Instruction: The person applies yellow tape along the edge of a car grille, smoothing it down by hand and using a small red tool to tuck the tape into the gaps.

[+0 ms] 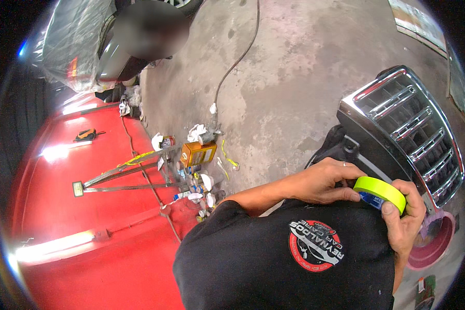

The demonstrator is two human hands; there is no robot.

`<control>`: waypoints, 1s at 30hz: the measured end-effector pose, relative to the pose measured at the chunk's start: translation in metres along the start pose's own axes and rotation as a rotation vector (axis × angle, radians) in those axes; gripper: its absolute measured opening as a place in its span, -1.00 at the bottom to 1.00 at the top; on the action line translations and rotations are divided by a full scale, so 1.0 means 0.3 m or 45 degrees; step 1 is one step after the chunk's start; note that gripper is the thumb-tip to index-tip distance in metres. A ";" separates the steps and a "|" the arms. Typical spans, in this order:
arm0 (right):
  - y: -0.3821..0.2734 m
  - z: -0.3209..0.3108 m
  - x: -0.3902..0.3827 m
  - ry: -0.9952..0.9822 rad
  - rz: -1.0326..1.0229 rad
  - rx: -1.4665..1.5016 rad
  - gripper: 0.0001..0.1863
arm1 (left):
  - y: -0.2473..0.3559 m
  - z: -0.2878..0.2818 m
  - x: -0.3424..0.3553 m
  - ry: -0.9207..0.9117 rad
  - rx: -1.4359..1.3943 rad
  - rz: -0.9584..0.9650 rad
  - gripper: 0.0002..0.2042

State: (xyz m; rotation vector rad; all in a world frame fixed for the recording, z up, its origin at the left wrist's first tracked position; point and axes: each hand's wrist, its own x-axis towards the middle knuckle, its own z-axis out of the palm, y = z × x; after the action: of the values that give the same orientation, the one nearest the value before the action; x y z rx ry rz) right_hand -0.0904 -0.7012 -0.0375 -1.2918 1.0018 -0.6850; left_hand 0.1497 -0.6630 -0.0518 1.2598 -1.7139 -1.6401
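A roll of bright yellow-green masking tape [383, 190] is held up in front of my black shirt, at the right of the view. From the left, my left hand [329, 182] reaches it with thumb and fingers closed at the roll's near-left edge; its thumb touches the blue-marked side. Around the opposite edge, my right hand [405, 212] wraps its fingers, with the thumb pressed on the side. Just beyond both hands stands a large chrome and black car grille [416, 129], tilted. Whether a loose tape end is lifted cannot be seen.
To the left spreads a red car panel [88, 170] with a measuring tape [85, 135] on it. Cans, an orange box [199, 154] and crumpled paper crowd its edge. A hose [237, 59] crosses the concrete floor. A reddish tub [433, 243] sits below the grille.
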 end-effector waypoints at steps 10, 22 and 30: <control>0.119 -0.086 -0.026 -0.265 -0.366 0.042 -0.60 | -0.074 0.053 0.106 -0.013 -0.504 0.020 -0.61; 0.094 -0.081 -0.007 0.177 -0.070 0.384 -0.68 | -0.003 0.036 0.240 0.241 -0.424 -0.114 -0.72; 0.060 -0.096 0.071 0.115 -0.129 0.344 -0.60 | 0.030 0.032 0.314 0.115 -0.849 -0.256 -0.65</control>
State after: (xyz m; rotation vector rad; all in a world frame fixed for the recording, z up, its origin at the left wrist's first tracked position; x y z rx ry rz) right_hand -0.1088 -0.7294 -0.0590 -1.0874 0.8854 -0.9305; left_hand 0.0939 -0.7380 -0.0698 1.1578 -0.8746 -1.9971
